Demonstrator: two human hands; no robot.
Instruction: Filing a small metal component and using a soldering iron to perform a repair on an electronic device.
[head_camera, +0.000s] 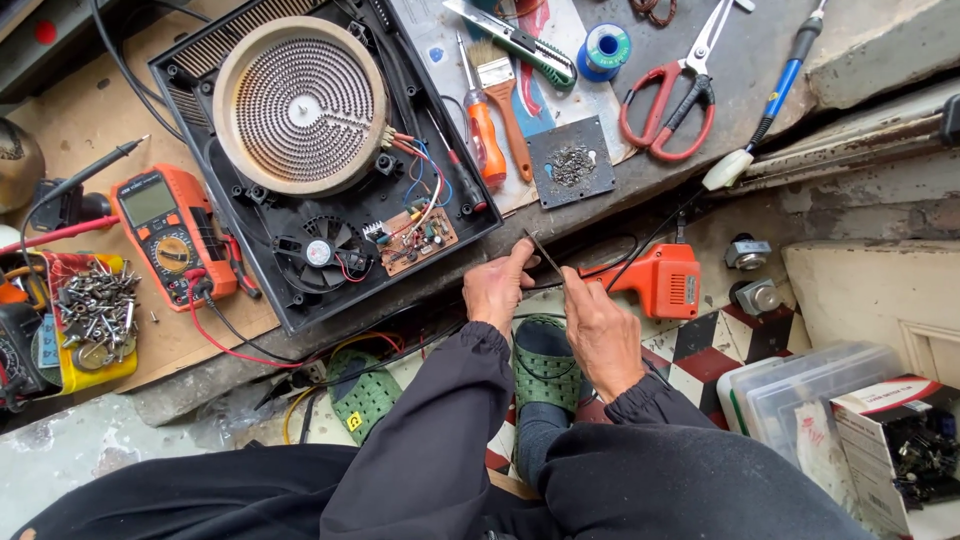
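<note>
Tweezers (545, 256) | pinched by both hands: left hand (497, 288), right hand (603, 335) | yellow tray (100, 372) holds screws (97, 303)

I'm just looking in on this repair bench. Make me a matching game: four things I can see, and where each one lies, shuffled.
Things:
1. multimeter
2. scissors
3. round heating coil
4. thin dark strip

Places:
A. inside the opened black cooker case
B. pinched between the left hand and the right hand
C. on the brown board left of the cooker case
D. on the grey slab at the upper right, beside the blue-handled soldering iron

Pairs: 1-C, 2-D, 3-A, 4-B
</note>
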